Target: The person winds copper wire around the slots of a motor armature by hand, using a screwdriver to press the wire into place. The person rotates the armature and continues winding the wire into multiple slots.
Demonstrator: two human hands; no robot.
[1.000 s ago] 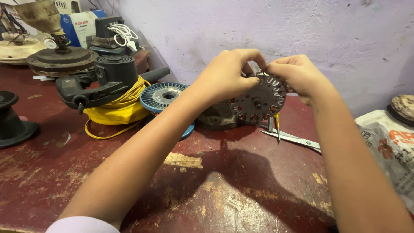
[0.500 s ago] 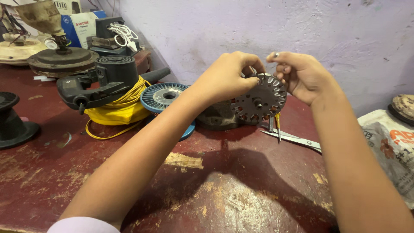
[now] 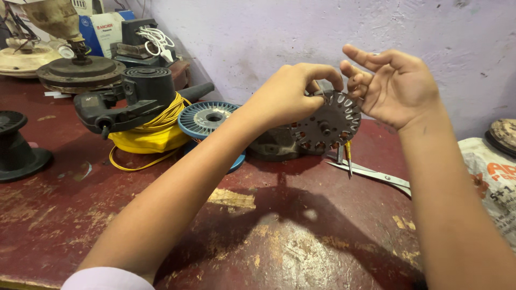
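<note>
Above the red bench: we see both hands raised before the pale wall.
Left hand (image 3: pixel 285 96): we find it closed around the top edge of a slotted stator disc (image 3: pixel 328 126), gripping it upright.
Right hand (image 3: pixel 395 86): we see it spread open, fingers loose, holding nothing, just beside the disc's right edge.
Disc: held over the worn red table (image 3: pixel 269 236), above the scissors (image 3: pixel 371 174).
Nearby: we note a blue spool (image 3: pixel 207 118) and a dark power tool (image 3: pixel 134 99) on yellow cable (image 3: pixel 148 134).
</note>
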